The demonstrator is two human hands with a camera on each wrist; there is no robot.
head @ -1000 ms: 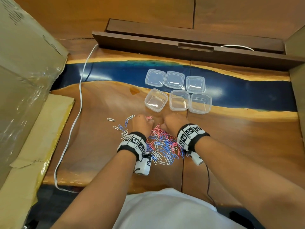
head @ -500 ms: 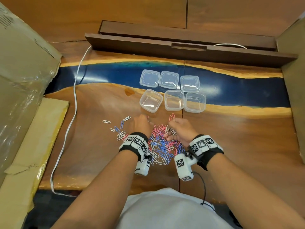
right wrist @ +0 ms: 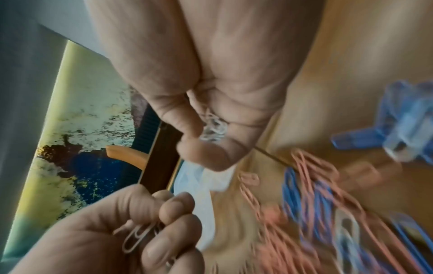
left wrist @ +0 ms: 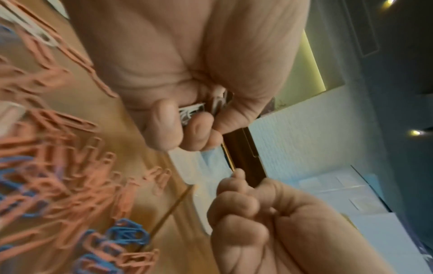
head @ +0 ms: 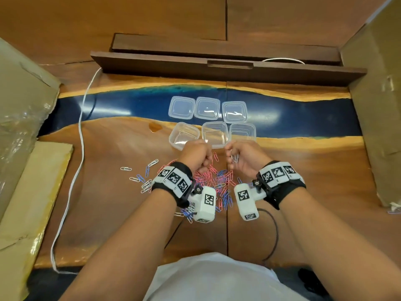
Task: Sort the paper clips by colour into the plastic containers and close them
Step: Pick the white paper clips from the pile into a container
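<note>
wooden table (head: pixel 104 161) with a blue band across it fills the head view, cardboard (head: pixel 23 118) standing at the left and right edges and a white cable (head: pixel 80 131) trailing down the left side. three clear containers (head: pixel 184 135) sit open in a row near the middle, with three lids (head: pixel 181 107) in a row just behind them on the blue band. a pile of paper clips (head: pixel 217 183), pink, blue and white mixed, lies on the wood between the wrists, and a few loose ones are scattered to the left. both fists are raised above the pile, close together, just in front of the containers. the left hand (head: pixel 196 155) is curled tight. the right hand (head: pixel 243 158) is curled round a bunch of white clips (head: pixel 234 158) that stick out of the fist.

from the left wrist, the left hand (left wrist: pixel 192 77) fills the top, fingers folded over a few white clips (left wrist: pixel 194 111) pressed into the palm. the right hand (left wrist: pixel 269 222) is a fist below it. blurred pink and blue paper clips (left wrist: pixel 58 185) cover the table at the left.

from the right wrist, the right hand (right wrist: pixel 211 89) fills the top, fingers and thumb closed on a small tangle of white clips (right wrist: pixel 214 128). the left hand (right wrist: pixel 112 233) sits at the bottom, pinching white clips, one sticking out between its fingers. pink and blue paper clips (right wrist: pixel 316 204) lie blurred on the wood at the right, and a pale container (right wrist: pixel 199 181) shows past the fingertips.
</note>
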